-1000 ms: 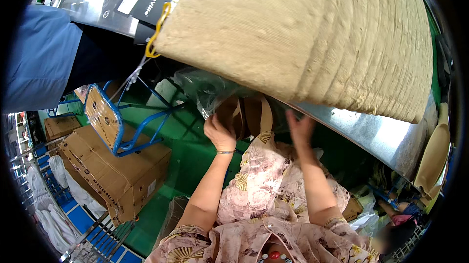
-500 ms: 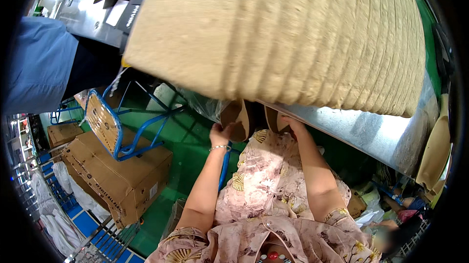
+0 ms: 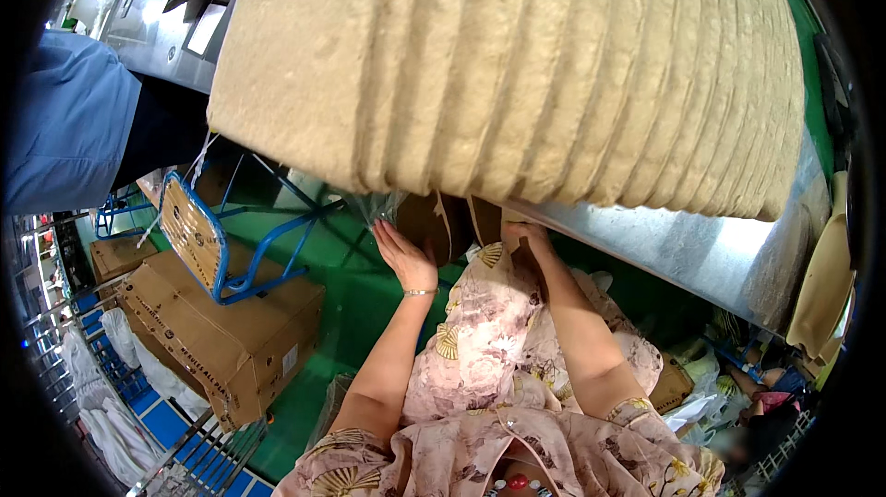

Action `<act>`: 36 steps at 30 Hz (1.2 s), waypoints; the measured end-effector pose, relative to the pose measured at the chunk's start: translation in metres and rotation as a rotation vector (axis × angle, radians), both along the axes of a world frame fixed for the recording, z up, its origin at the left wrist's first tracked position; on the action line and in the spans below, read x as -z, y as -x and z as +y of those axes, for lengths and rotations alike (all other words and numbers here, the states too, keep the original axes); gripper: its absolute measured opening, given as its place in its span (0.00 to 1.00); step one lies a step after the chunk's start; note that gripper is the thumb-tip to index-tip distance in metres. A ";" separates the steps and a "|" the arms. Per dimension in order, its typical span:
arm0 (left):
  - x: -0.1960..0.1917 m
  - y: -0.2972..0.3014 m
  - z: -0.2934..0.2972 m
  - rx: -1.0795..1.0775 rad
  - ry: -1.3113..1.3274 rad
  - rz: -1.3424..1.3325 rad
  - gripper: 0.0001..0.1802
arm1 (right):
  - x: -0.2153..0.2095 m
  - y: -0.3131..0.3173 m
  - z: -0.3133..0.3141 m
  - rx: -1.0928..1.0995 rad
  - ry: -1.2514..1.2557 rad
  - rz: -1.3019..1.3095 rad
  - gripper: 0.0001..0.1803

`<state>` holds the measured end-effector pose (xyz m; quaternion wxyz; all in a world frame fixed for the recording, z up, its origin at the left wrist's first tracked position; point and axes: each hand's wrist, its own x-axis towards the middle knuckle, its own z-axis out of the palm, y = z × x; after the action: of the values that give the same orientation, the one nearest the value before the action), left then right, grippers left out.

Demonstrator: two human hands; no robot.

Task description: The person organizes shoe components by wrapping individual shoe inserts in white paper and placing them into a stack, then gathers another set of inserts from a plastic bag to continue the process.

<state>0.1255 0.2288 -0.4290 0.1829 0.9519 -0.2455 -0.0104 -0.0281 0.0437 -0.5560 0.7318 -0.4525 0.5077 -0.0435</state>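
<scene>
A tall stack of tan moulded-pulp pieces [image 3: 572, 82] with ribbed edges fills the upper middle, partly covering the space by my hands. My left hand [image 3: 404, 255] is open, fingers stretched out, against the left side of a brown curved piece [image 3: 429, 225], its material unclear. A second brown curved piece [image 3: 486, 220] stands just to the right, beside my right hand [image 3: 528, 237]. That hand is closed at its edge; the stack and table edge hide part of the grip. Both pieces are above my lap, with their upper ends under the stack.
A metal table [image 3: 664, 243] runs to the right under the stack. Left are a blue-framed folding chair [image 3: 198, 229] and an opened cardboard box [image 3: 231, 331]. A person in a blue top [image 3: 69, 119] is at the upper left. Clear plastic [image 3: 369, 208] hangs near my left hand.
My left hand has opened its fingers and shifted slightly left. My right hand and the brown piece beside it have moved left, closer to the other piece.
</scene>
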 end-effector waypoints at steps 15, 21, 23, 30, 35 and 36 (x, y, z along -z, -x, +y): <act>-0.010 -0.033 0.004 0.078 -0.397 -0.130 0.16 | -0.004 0.014 0.022 0.140 -0.007 -0.160 0.23; -0.010 -0.017 -0.020 -0.011 -0.278 0.072 0.13 | -0.041 0.001 -0.001 0.099 -0.081 0.059 0.19; -0.010 -0.024 -0.032 -0.217 0.015 0.255 0.17 | -0.017 0.018 -0.006 -0.018 0.027 0.128 0.18; 0.027 -0.029 -0.006 -0.531 0.373 1.015 0.19 | -0.007 0.024 -0.026 -0.128 0.071 0.097 0.13; 0.028 -0.019 -0.012 -0.461 0.528 1.138 0.25 | -0.034 0.022 -0.037 -0.131 0.069 0.134 0.16; 0.020 -0.020 -0.027 -0.418 0.508 1.120 0.26 | -0.037 0.028 -0.039 -0.091 0.107 0.108 0.17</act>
<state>0.1450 0.2016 -0.4494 0.5007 0.7574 0.0825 -0.4110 -0.0557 0.0044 -0.5192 0.6793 -0.5152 0.5225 -0.0130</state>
